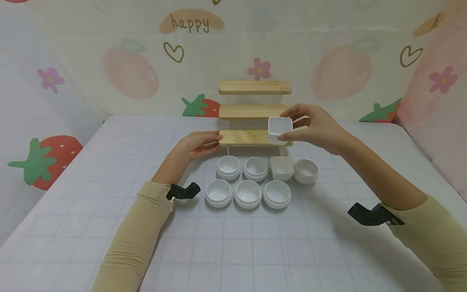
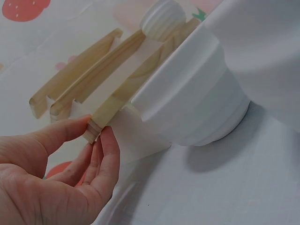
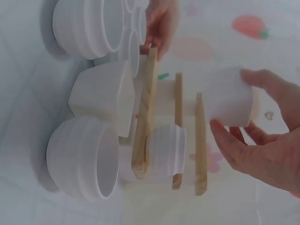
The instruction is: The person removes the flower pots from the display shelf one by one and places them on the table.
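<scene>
My right hand (image 1: 317,127) holds a white square pot (image 1: 280,125) between thumb and fingers, in front of the right end of the lowest wooden shelf (image 1: 246,138). In the right wrist view the square pot (image 3: 229,96) appears between the right hand's (image 3: 267,136) thumb and fingertips. A white ribbed round pot (image 3: 166,150) sits on the lowest shelf's end there; in the head view the held pot mostly hides it. My left hand (image 1: 198,145) pinches the left end of that shelf, thumb and fingers on its edge, as the left wrist view shows with the left hand (image 2: 70,173).
In front of the rack stand several white round pots (image 1: 248,194) in two rows, beside a square white pot (image 1: 282,168) and a round one (image 1: 306,171). Above are the middle shelf (image 1: 251,112) and top shelf (image 1: 255,87). A patterned cloth (image 1: 197,61) hangs behind.
</scene>
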A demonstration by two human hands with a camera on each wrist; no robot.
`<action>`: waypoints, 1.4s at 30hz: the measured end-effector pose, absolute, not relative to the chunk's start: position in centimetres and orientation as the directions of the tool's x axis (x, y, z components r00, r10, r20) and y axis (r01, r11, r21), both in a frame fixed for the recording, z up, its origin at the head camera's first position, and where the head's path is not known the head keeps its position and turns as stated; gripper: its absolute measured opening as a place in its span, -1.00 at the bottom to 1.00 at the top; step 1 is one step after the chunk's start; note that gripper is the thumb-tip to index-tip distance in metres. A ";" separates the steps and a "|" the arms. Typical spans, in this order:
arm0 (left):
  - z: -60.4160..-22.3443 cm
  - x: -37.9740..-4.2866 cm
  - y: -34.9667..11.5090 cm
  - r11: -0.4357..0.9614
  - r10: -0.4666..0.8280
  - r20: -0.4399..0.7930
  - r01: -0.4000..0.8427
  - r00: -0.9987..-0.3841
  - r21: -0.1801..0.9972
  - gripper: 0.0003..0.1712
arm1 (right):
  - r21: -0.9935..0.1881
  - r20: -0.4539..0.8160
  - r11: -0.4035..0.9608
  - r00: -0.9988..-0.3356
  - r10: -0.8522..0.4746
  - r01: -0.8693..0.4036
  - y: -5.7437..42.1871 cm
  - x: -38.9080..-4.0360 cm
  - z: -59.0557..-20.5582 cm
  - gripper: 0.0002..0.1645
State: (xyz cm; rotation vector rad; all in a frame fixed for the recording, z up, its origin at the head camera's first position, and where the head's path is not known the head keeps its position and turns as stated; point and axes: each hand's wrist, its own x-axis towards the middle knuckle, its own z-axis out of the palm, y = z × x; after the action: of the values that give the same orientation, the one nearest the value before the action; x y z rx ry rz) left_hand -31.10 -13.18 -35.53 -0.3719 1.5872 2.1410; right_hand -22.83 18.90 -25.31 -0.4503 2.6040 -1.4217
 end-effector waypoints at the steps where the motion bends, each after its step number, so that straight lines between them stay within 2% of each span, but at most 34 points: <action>1: -35.5 -31.1 -13.2 -0.239 0.188 -0.467 -0.501 -0.864 0.832 -0.36 | -0.840 0.020 0.507 -0.945 -0.326 -0.193 19.0 -22.7 -25.3 -0.33; 42: -35.5 -31.2 -13.2 -0.245 0.185 -0.489 -0.522 -0.852 0.817 -0.37 | -0.818 -0.018 0.547 -0.942 -0.334 -0.178 23.4 -16.8 -28.1 -0.30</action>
State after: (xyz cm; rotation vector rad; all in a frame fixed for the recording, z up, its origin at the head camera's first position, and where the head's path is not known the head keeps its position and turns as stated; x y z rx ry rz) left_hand -31.24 -13.21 -35.47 -0.4065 1.5704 2.1348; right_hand -16.77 23.45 -28.14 -0.4359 2.6083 -1.3502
